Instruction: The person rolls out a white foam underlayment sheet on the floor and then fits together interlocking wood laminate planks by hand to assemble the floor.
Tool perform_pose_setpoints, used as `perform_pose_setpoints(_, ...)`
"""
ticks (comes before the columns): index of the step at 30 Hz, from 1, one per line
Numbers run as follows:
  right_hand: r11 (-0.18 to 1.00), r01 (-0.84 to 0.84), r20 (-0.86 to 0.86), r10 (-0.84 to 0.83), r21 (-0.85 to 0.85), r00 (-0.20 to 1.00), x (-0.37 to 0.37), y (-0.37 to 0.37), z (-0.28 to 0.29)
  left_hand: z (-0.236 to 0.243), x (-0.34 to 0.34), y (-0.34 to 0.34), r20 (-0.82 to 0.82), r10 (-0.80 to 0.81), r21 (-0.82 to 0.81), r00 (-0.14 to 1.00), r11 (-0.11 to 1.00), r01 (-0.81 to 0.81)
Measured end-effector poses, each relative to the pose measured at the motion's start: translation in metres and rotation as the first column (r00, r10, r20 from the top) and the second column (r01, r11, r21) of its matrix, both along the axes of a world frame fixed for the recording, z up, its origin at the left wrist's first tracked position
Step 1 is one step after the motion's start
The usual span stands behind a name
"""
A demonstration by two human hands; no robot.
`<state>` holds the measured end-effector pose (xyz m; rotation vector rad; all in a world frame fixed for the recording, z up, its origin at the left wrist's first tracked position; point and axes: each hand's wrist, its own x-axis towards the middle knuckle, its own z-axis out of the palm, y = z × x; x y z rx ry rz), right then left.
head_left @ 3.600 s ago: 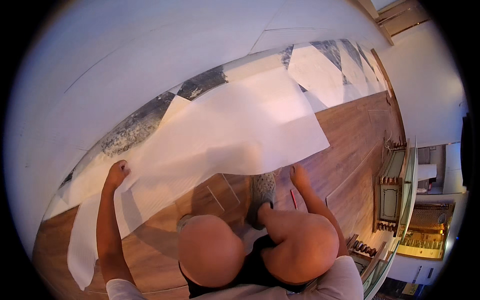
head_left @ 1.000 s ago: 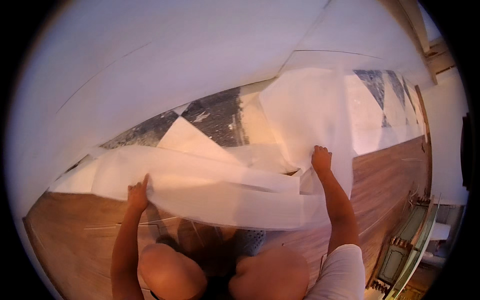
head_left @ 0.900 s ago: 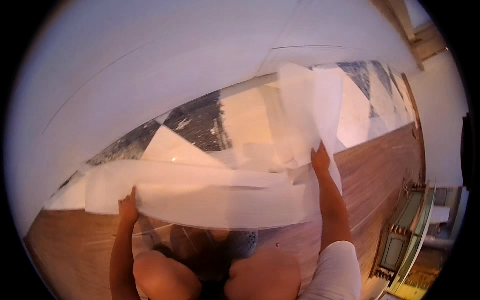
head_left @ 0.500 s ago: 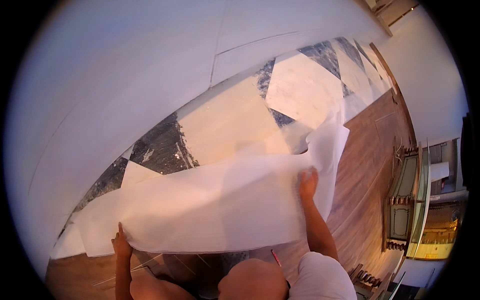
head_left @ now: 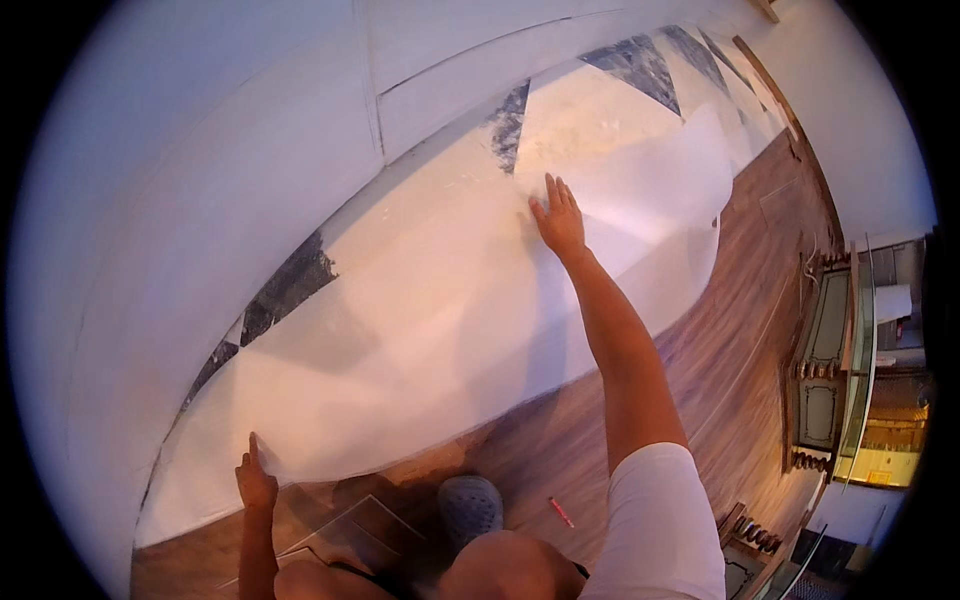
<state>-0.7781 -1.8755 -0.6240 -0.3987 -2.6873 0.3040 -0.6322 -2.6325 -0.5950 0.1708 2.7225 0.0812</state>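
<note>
Head view, item one: a large white sheet (head_left: 430,360), thin and partly see-through, which lay along the foot of the wall (head_left: 230,140) over a strip of pale and dark floor, its near edge running in a curve across the wood floor (head_left: 720,340). Its far right end was raised into a soft, rounded fold.

Left hand (head_left: 257,485): at the sheet's near edge, toward the left end, index finger extended onto the white surface, other fingers curled; whether these pinched the edge could not be told.

Right hand (head_left: 562,222): palm down at the sheet's upper part, right of its middle, fingers straight and slightly parted, unclenched; the forearm crossed above the sheet, with a white sleeve (head_left: 665,520) at the upper arm.

Strip beside the wall: a dark, rough-edged patch (head_left: 290,285), left; a dark triangle (head_left: 640,72), far right; a pale panel (head_left: 600,115) between them, partly overlapped by the sheet.

On the wood floor: one grey shoe (head_left: 470,508), worn, just below the sheet's edge; one slim red stick (head_left: 561,512), lying right of the shoe.

At right: one cabinet (head_left: 820,410), panelled, with turned wooden posts.
</note>
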Motion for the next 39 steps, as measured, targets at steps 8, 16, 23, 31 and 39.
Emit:
perform_pose_setpoints(8, 0.995, -0.058, 0.243, 0.037, 0.082, 0.969, 0.129, -0.121, 0.037, -0.004, -0.026, 0.053, -0.045, 0.03, 0.018, 0.999, 0.999, -0.029)
perform_pose_setpoints(16, 0.991, 0.1, 0.271, -0.12, 0.085, 0.955, 0.08, -0.102, -0.015, 0.003, -0.059, 0.091, -0.047, -0.208, -0.002, 0.977, 0.978, 0.208)
perform_pose_setpoints(23, 0.989, 0.084, 0.249, -0.113, 0.124, 0.962, -0.013, -0.014, -0.035, 0.006, -0.101, 0.152, -0.141, -0.449, 0.009, 0.883, 0.891, 0.454)
perform_pose_setpoints(31, 0.994, -0.097, 0.205, 0.083, 0.058, 0.975, 0.021, -0.136, -0.009, -0.014, -0.117, 0.209, -0.212, -0.412, 0.147, 0.886, 0.883, 0.446)
perform_pose_setpoints(39, 0.977, -0.175, 0.24, 0.142, 0.123, 0.96, 0.023, -0.141, -0.034, -0.025, -0.096, 0.218, -0.314, -0.35, 0.273, 0.883, 0.857, 0.437)
